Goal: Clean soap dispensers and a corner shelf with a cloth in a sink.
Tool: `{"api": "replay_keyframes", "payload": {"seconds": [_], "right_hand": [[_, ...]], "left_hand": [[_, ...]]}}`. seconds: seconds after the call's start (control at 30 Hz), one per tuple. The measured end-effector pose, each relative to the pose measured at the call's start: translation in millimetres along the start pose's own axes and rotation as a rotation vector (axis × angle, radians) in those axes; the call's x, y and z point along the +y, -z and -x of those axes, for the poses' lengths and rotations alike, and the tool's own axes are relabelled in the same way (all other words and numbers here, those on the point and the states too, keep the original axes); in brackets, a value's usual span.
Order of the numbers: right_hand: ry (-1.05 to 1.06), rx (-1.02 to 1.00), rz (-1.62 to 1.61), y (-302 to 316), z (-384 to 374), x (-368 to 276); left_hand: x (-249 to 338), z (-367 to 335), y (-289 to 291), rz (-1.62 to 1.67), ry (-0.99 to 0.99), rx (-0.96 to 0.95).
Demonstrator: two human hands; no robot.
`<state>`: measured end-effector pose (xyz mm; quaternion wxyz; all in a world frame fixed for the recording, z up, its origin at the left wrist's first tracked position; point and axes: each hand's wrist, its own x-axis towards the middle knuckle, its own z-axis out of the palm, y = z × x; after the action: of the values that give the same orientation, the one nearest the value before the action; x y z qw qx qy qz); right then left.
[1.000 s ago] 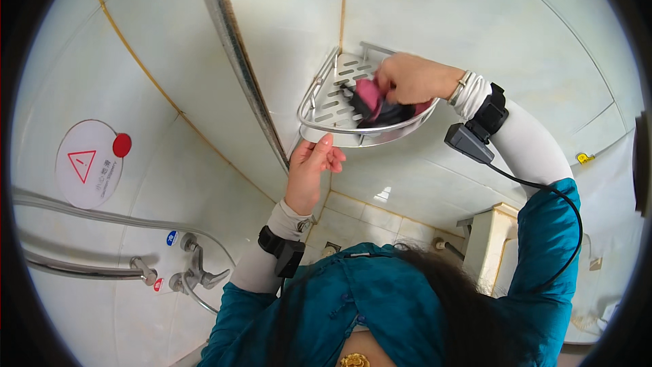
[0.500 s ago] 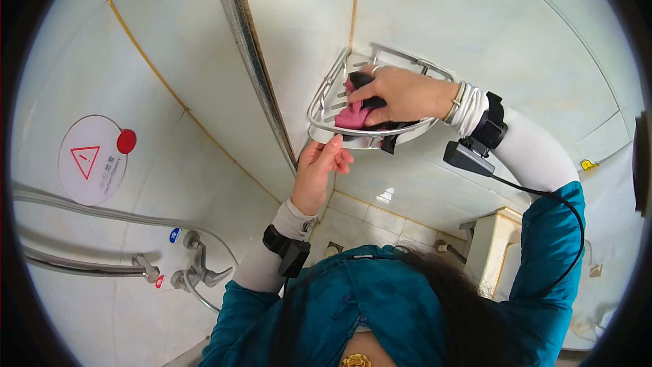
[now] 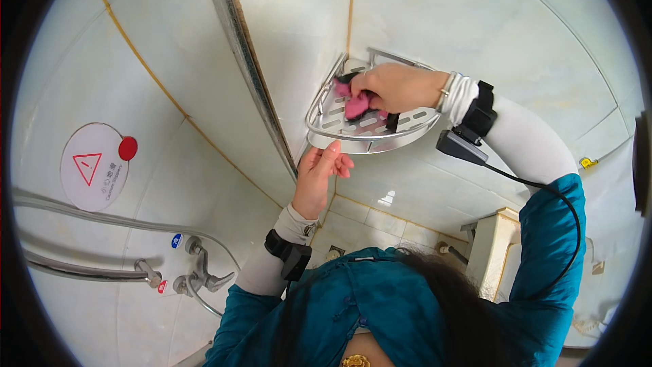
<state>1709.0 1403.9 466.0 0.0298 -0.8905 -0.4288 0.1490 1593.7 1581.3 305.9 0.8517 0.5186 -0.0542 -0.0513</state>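
Note:
My right hand [image 3: 401, 86] is closed on a pink and black cloth [image 3: 357, 105], bunched up inside a metal corner shelf [image 3: 370, 144]. The cloth lies against the slotted floor of the shelf, and a black strip of it trails toward the shelf's middle. Motion blurs the cloth and the fingers a little. Just below the front rim is my left hand [image 3: 319, 173], its fingers curled in and its thumb tip up at the rim. Whether anything sits between those fingers I cannot make out.
A metal strip [image 3: 252, 61] runs down the wall left of the shelf. Farther left are a round warning sign [image 3: 95, 170], a shower hose [image 3: 136, 221], a grab bar [image 3: 81, 266] and a mixer tap [image 3: 200, 275]. A cable [image 3: 543, 180] hangs along my right arm.
My right hand has shifted slightly left and back with the cloth, drawing it off the front of the shelf, so more slotted floor shows. The left hand stays about where it was.

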Motion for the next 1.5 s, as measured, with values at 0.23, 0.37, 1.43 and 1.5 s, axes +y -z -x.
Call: {"api": "replay_keyframes", "payload": {"seconds": [0.23,0.37,1.43,1.5], "right_hand": [[-0.089,0.223,0.195,-20,-40,48],[-0.033,-0.052,0.161,-10,-34,5],[0.254,0.340,-0.256,-32,76,-51],[0.004,0.289,-0.365,-33,93,-44]], "left_hand": [[-1,0,-4,-0.014,0.001,-0.022],[2,0,1,-0.012,-0.010,-0.007],[-4,-1,2,0.004,-0.035,-0.048],[-1,-1,-1,-0.013,-0.033,-0.066]]}}
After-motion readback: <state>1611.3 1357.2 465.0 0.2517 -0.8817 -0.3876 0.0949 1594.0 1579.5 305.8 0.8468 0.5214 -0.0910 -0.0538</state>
